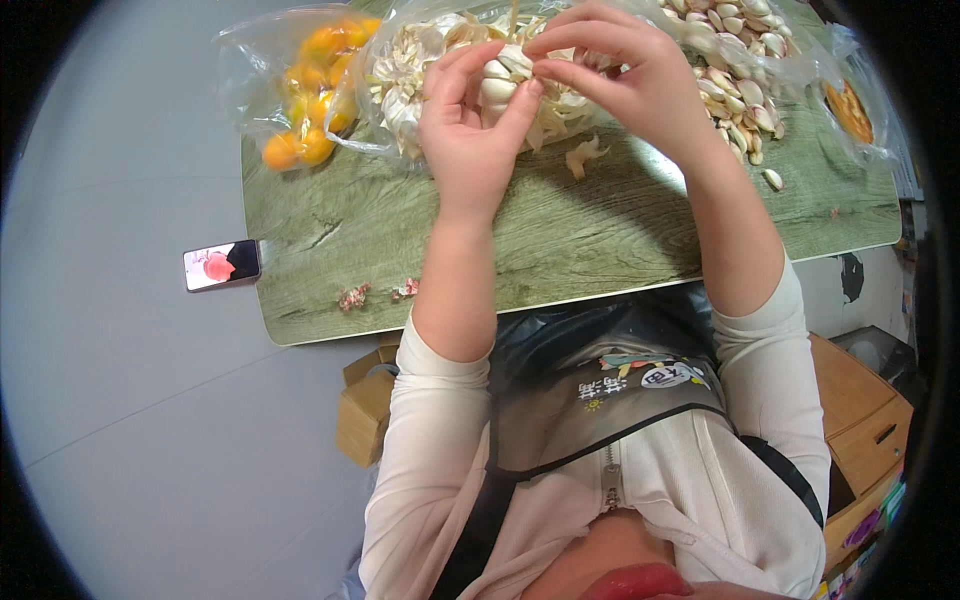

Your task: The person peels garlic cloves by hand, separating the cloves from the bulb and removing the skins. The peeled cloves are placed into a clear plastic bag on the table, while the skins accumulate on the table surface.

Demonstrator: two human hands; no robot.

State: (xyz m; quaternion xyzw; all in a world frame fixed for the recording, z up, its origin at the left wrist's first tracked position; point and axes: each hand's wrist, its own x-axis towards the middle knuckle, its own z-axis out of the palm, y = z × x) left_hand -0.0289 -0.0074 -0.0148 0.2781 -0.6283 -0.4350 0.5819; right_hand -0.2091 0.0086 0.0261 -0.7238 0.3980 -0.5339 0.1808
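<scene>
My left hand (476, 112) holds a partly peeled garlic bulb (498, 88) between thumb and fingers, over a clear plastic bag of garlic and papery skins (405, 82). The thumb and fingers of my right hand (611, 64) pinch at the bulb's right side, where its white cloves stand apart. Loose garlic cloves (739, 105) are heaped at the right, partly under clear plastic. One clove (772, 179) lies apart, nearer the table's front. A piece of dry skin (586, 156) rests on the green wood-grain table (585, 232), in front of the bag.
A clear bag of orange fruit (311, 112) sits at the table's back left. A lit phone (222, 265) is at the left edge. Small red and white scraps (354, 297) lie near the front edge. Some round, browned food (848, 111) in plastic is at the right. A cardboard box (365, 420) stands below.
</scene>
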